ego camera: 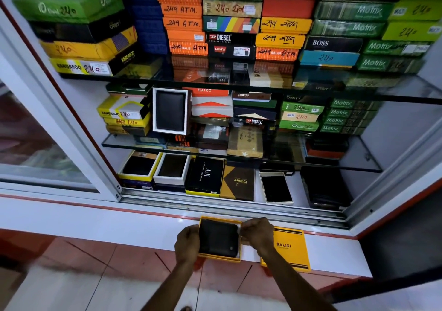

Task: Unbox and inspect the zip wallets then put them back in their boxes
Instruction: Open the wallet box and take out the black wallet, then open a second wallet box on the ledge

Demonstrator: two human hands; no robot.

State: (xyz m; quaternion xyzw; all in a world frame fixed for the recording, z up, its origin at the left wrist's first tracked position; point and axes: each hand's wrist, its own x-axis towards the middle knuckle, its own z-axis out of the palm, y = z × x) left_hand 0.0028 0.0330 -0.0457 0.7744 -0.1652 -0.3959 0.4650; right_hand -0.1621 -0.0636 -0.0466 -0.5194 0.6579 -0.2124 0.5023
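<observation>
Both hands (pixel 187 241) (pixel 257 235) hold black wallet (pixel 218 237) (in yellow box (pixel 220 258)).

"BALISI" stands on the flat yellow cardboard lid (pixel 288 248) near right; "DIESEL" on a far black box (pixel 229 38); "BOSS" on another black box (pixel 333 44)

Head view — downward, near shelves (pixel 239 88)

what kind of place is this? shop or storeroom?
Most likely a small shop selling wallets. A glass-shelved display cabinet is stacked with branded boxes with handwritten prices, and some open boxes show wallets. On the ledge the hands hold a black wallet in a yellow box.
</observation>
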